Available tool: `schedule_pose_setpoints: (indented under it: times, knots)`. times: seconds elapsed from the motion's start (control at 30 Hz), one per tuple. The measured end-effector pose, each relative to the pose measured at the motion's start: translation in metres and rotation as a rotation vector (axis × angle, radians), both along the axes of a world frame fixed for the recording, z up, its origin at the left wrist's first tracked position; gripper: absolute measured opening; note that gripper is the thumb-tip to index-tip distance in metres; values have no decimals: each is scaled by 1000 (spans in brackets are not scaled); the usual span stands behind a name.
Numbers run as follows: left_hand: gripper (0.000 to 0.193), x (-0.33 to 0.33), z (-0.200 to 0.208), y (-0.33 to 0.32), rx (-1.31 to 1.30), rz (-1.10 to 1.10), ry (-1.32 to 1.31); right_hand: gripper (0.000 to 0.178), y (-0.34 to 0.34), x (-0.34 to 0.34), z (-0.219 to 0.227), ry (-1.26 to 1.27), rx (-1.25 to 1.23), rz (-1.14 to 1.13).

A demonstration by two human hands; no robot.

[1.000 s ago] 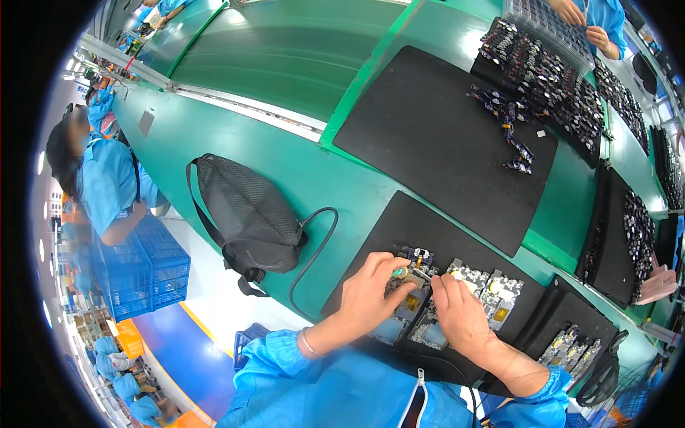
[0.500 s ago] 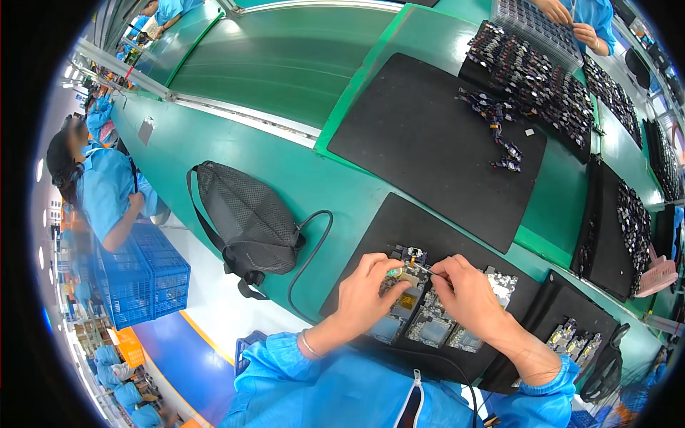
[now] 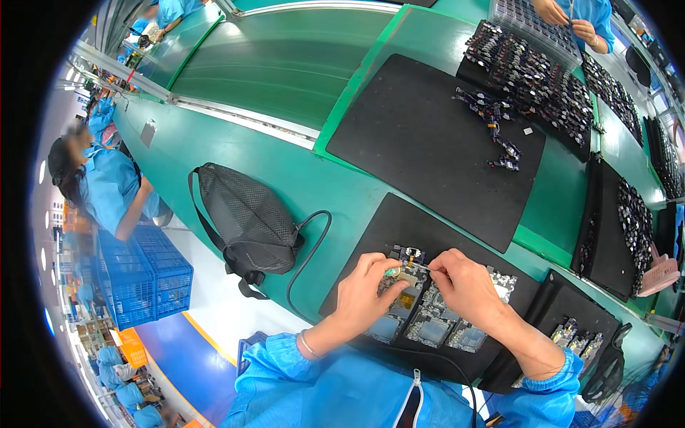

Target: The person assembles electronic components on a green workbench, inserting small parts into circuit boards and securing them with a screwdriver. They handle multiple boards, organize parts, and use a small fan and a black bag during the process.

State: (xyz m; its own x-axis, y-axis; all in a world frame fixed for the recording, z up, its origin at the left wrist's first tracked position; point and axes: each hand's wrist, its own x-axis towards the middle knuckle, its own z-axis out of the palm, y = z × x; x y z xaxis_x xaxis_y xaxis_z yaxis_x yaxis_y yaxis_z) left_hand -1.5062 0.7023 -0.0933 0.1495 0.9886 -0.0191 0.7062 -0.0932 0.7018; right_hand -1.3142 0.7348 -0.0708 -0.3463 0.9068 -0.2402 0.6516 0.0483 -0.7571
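Observation:
My left hand (image 3: 358, 294) is closed at the upper left edge of a circuit board (image 3: 404, 299), thumb and forefinger gripping it. A small green spot shows by the forefinger. At the board's top end sits a small dark camera-like module (image 3: 409, 255) with a gold strip. My right hand (image 3: 465, 287) pinches a thin metal tool (image 3: 419, 266), which looks like tweezers, its tip beside that strip. More circuit boards, one (image 3: 432, 327) partly under my right hand and another (image 3: 468, 337) beside it, lie on the black mat (image 3: 389, 221).
A black mesh bag (image 3: 246, 217) with a cable stands left on the green bench. Beyond, another black mat (image 3: 435, 143) carries small modules (image 3: 499, 132), many more piled behind. Black glasses (image 3: 608, 364) lie right. Co-workers are at the far right and left, near blue crates (image 3: 143, 278).
My right fingertips have shifted slightly left and up with the tool; my left hand stays on the board. The person at the left has lowered an arm.

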Motion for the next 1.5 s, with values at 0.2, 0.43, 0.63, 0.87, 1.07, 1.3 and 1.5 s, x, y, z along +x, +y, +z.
schedule_pose_setpoints:
  times: [0.2, 0.43, 0.63, 0.87, 1.07, 1.3, 1.5]
  knots:
    - [34, 0, -2, 0, 29, -28, 11, 6, -1, 2, -4, 19, 76, 40]
    - [34, 0, -2, 0, 58, -36, 21, 6, -4, 0, -5, -22, 104, 48]
    - [34, 2, -1, -3, 101, -32, 66, 5, -8, -3, -3, -25, 88, 26]
    - [39, 4, 0, -6, 67, 2, -1, 5, -12, -3, -8, 5, 90, -10]
    - [23, -3, -9, -9, 154, -95, 43, 4, -14, -2, -11, 38, 113, -16]
    - [16, 4, 2, -4, 187, -157, 185, 6, -15, -2, -16, 42, 134, -21]
    - [16, 9, 0, -4, 226, -156, 268, 6, -15, -1, -17, 40, 126, -13]
